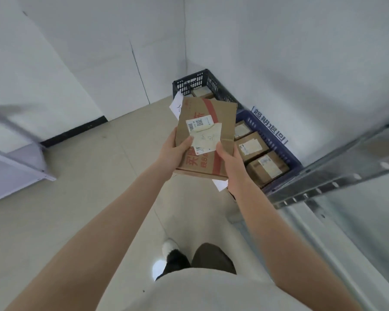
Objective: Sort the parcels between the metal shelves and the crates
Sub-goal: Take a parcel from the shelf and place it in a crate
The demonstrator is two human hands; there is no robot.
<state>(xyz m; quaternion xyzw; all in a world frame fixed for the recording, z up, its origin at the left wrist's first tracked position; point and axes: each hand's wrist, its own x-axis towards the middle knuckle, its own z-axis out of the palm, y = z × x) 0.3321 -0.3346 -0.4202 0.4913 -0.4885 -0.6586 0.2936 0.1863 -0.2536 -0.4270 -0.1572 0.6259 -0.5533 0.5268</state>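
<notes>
Overlapping the blue crate (270, 135), the parcel (225, 122); metal shelf (337, 176) beside

both bare arms stretched out ahead; left hand (174, 152) pinches the parcel (222, 115), thumb on top; right hand (232, 168) grips its other side

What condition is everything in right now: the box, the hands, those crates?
cardboard parcel: labelled, held up by both hands.
left hand: grips the parcel's left edge.
right hand: grips its right edge.
blue crate: on the floor, three parcels showing inside.
dark crate: on the floor, one parcel showing.
</notes>
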